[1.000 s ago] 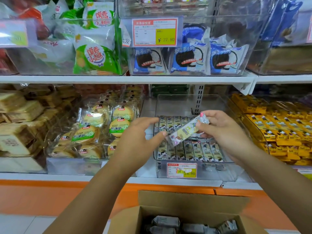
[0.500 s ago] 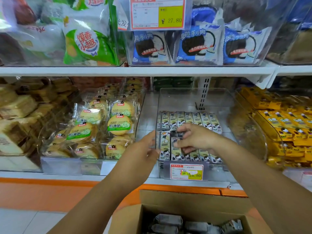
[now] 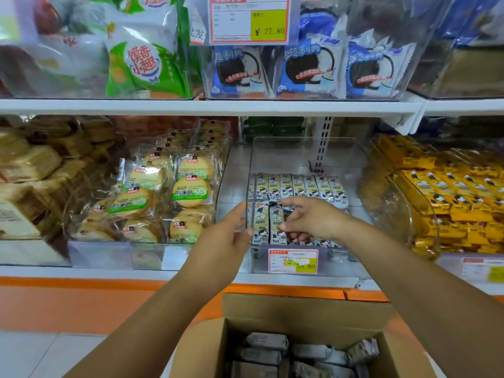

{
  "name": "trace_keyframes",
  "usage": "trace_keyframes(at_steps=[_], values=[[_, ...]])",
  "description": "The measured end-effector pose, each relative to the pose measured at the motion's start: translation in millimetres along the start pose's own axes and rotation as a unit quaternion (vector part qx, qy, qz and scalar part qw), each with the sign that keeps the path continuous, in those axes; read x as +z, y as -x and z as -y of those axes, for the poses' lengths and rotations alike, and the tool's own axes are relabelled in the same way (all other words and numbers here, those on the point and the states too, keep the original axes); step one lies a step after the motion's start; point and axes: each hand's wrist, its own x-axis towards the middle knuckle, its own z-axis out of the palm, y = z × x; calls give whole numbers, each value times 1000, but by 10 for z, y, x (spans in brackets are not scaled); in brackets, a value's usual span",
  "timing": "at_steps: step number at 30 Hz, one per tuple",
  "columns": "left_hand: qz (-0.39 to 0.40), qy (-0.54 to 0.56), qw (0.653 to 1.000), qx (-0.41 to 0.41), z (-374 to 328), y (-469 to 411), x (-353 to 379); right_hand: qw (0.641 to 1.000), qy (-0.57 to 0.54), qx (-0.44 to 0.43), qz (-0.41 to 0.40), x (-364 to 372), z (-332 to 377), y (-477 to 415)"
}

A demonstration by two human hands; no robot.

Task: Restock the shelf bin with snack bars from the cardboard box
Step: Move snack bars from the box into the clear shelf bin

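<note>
Left hand point(image 3: 227, 237) is flat with straight fingers, tips against the near-left corner of the clear plastic shelf bin point(image 3: 305, 154) from outside. Right hand point(image 3: 313, 219) is inside the bin over the near row, fingers curled down onto the pale yellow-and-white cartoon-print snack bars point(image 3: 297, 186). Thumb and index bracket one bar, but I can't tell if I'm gripping it or just touching it. In the bin, the far row lies side by side and the near row runs under my right hand, with two bars showing at its left end. Red-and-yellow price tag point(image 3: 293, 261) is on the bin front. Open brown cardboard box point(image 3: 300, 309) sits near me, below the shelf, with grey-looking wrapped bars point(image 3: 267, 342) loose inside. The bin to the left holds round yellow biscuits in clear wrappers point(image 3: 191, 189); the one to the right holds yellow packets point(image 3: 450, 192).
</note>
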Motion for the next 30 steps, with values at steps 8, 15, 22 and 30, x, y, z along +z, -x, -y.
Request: trace_keyframes(at_steps=[8,15,22,30], values=[[-22,-32,999,-20,261,555,207,940,-29,-218,-261,87,-66,950],[151,-92,982,-73,1089,1195,1054,997,59,24,-38,970,-1601,1390],[274,-182,936,-127,1757,1389,1682,983,91,142,64,1773,-2523,1374],[194,-237,943,-131,2162,1072,1860,972,149,167,70,1997,-2907,893]])
